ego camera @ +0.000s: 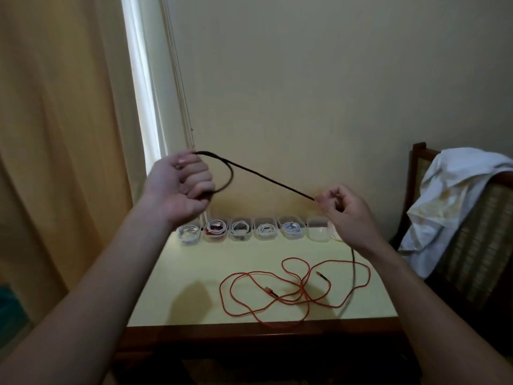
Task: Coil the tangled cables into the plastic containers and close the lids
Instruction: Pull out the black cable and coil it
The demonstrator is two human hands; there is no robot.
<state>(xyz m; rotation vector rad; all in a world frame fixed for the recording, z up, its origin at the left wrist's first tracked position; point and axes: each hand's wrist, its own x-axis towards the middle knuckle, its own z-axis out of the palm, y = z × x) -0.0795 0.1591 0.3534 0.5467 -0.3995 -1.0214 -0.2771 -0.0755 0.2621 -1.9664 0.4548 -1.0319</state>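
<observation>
Raised above the table, my left hand (pixel 181 184) grips a small loop of a black cable (pixel 273 179). The cable runs taut down to the right, where my right hand (pixel 344 211) pinches it between thumb and fingers. Below my right wrist the black cable hangs down onto the table. A tangled orange cable (pixel 294 290) lies loose on the table's near half. Along the far edge stands a row of several clear plastic containers (pixel 265 228); most hold coiled cables, and the container at the right end (pixel 317 232) looks empty.
The pale yellow table (pixel 194 273) has a dark wooden front edge. A wooden chair (pixel 472 245) draped with white cloth stands at the right. A beige curtain (pixel 55 134) hangs at the left, a wall behind.
</observation>
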